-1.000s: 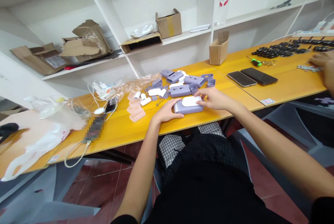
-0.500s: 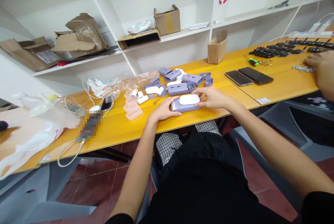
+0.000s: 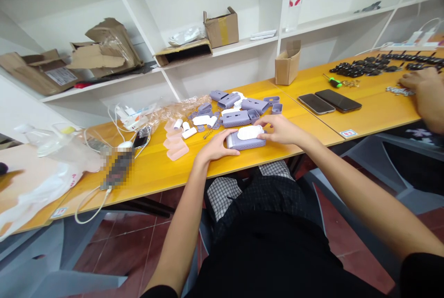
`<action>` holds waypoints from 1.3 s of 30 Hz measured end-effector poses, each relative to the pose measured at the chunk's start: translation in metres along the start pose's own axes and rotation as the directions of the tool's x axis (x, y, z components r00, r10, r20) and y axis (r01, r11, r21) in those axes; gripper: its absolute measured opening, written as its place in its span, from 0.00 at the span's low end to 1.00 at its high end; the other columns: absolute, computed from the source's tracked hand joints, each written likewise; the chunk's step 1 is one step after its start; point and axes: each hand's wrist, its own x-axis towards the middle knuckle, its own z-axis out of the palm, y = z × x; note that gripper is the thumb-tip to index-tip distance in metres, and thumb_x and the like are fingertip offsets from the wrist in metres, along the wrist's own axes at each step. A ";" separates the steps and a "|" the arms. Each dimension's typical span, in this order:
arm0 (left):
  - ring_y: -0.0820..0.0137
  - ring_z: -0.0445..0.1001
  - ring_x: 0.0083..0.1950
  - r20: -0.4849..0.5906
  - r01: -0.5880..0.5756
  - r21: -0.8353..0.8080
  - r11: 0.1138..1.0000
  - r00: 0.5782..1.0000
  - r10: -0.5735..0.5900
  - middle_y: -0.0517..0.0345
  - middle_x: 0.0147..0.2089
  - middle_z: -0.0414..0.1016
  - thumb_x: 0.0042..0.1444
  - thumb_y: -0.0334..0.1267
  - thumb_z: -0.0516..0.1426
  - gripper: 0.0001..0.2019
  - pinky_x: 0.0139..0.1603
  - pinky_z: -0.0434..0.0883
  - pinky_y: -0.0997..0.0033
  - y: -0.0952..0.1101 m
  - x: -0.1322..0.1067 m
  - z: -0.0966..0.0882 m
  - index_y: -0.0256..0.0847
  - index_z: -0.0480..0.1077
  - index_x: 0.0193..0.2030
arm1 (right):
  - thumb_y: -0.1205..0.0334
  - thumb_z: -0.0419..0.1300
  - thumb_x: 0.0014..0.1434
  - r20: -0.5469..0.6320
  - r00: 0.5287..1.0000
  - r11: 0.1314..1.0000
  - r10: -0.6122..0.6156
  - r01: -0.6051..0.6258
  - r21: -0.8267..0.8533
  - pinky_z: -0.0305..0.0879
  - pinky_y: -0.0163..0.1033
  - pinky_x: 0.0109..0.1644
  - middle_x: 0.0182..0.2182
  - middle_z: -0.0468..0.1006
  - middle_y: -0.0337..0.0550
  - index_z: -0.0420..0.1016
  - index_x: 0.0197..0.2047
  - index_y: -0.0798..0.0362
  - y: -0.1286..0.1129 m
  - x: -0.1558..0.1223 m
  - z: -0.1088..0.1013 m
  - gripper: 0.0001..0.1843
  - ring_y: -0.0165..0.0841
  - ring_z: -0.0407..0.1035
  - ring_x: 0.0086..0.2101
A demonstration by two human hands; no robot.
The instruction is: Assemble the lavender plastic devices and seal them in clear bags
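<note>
A purple plastic housing (image 3: 248, 143) lies near the table's front edge, with holes along its side. On top of it rests a white oval piece (image 3: 247, 132). My left hand (image 3: 218, 146) grips the housing's left end, thumb along the front side. At the right end, my right hand (image 3: 277, 129) pinches the edge of the white oval piece with its fingertips. Just behind are more purple housings (image 3: 236, 118) and small purple cups (image 3: 276, 108). White cylinders (image 3: 189, 133) and pink oval trays (image 3: 178, 149) lie to the left.
Two phones (image 3: 338, 100) and a green screwdriver (image 3: 335, 82) lie to the right. A co-worker's hand (image 3: 425, 85) is over small metal parts at the far right. A cardboard box (image 3: 287, 64) stands at the back. Cables, clear plastic and a bag (image 3: 38, 196) occupy the left.
My right fingers have shifted slightly left over the end of the white oval piece. My left hand keeps its hold on the housing. The view has moved a little.
</note>
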 end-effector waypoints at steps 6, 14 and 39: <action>0.49 0.67 0.73 -0.006 0.016 0.021 1.000 1.000 -0.016 0.50 0.74 0.66 0.49 0.52 0.72 0.45 0.74 0.62 0.46 0.001 0.000 0.000 0.49 0.64 0.72 | 0.60 0.69 0.60 -0.011 0.999 0.999 -0.035 0.035 -0.009 0.74 0.53 0.55 0.49 0.86 0.47 0.84 0.50 0.48 -0.002 0.001 0.001 0.14 0.45 0.79 0.47; 0.49 0.69 0.70 0.004 0.000 0.002 1.000 1.000 0.000 0.49 0.73 0.68 0.47 0.51 0.73 0.44 0.72 0.65 0.47 0.000 0.000 -0.002 0.48 0.66 0.70 | 0.60 0.68 0.62 -0.009 0.999 0.999 -0.043 0.043 0.019 0.73 0.49 0.50 0.43 0.86 0.47 0.85 0.44 0.49 -0.003 0.002 0.003 0.07 0.41 0.78 0.43; 0.49 0.73 0.65 -0.007 0.022 -0.009 1.000 1.000 -0.022 0.50 0.67 0.74 0.45 0.47 0.74 0.39 0.68 0.68 0.48 0.006 0.000 -0.007 0.47 0.70 0.65 | 0.63 0.67 0.62 -0.030 1.000 0.998 -0.008 0.010 0.067 0.73 0.49 0.50 0.42 0.87 0.45 0.88 0.44 0.47 -0.011 0.003 0.006 0.09 0.40 0.79 0.42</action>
